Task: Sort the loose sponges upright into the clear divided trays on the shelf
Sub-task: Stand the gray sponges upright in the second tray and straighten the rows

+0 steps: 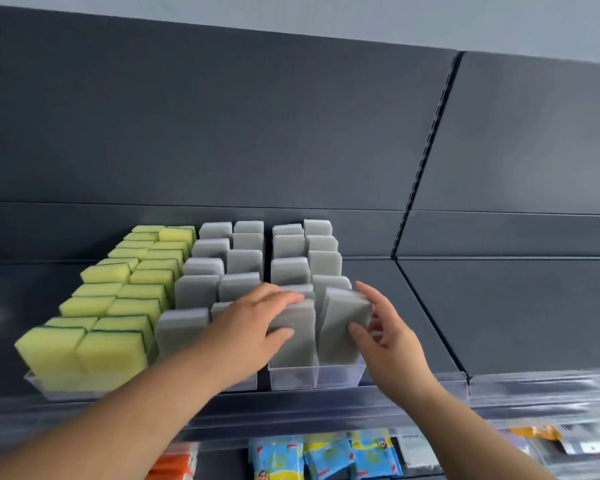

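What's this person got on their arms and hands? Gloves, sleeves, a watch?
Nothing that shows. The left grip and right grip are bare hands, with no gloves or rings visible. The left forearm and right forearm are bare as far as the frame reaches: no sleeve, watch or bracelet in view.

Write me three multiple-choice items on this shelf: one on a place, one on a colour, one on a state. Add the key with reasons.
1. The yellow sponges stand in: A the left tray; B the rightmost tray; C the lower shelf.
2. The right hand holds a sponge coloured: A orange; B grey; C blue.
3. The left hand: A hangs idle; B holds a packet; C grips a grey sponge.
Key: A, yellow rows fill the leftmost tray; B, it matches the grey rows behind it; C, thumb and fingers curl round it.
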A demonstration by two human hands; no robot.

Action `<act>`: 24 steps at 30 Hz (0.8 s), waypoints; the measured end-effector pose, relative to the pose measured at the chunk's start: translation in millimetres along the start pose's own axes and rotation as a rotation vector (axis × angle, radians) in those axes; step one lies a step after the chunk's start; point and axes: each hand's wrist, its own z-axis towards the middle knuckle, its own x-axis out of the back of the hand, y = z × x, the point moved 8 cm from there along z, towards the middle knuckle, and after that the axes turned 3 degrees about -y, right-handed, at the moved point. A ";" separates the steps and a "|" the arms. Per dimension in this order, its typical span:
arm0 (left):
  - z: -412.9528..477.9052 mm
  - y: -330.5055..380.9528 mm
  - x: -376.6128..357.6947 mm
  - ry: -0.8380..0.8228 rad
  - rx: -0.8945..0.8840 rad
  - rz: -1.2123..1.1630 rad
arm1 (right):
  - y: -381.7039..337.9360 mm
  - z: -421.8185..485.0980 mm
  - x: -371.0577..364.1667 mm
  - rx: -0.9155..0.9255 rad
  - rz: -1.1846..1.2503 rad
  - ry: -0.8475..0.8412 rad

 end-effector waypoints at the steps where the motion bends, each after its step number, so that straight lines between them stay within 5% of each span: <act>1: -1.8 2.8 2.4 0.038 -0.027 0.017 | -0.7 -0.6 0.0 0.006 -0.019 0.017; 9: -4.3 0.6 -14.1 0.115 -0.149 0.185 | 1.6 -8.2 -13.6 0.016 -0.316 0.027; 24: -6.4 -3.6 -19.7 0.119 -0.168 0.145 | -17.1 -9.5 -12.1 0.106 -0.434 -0.003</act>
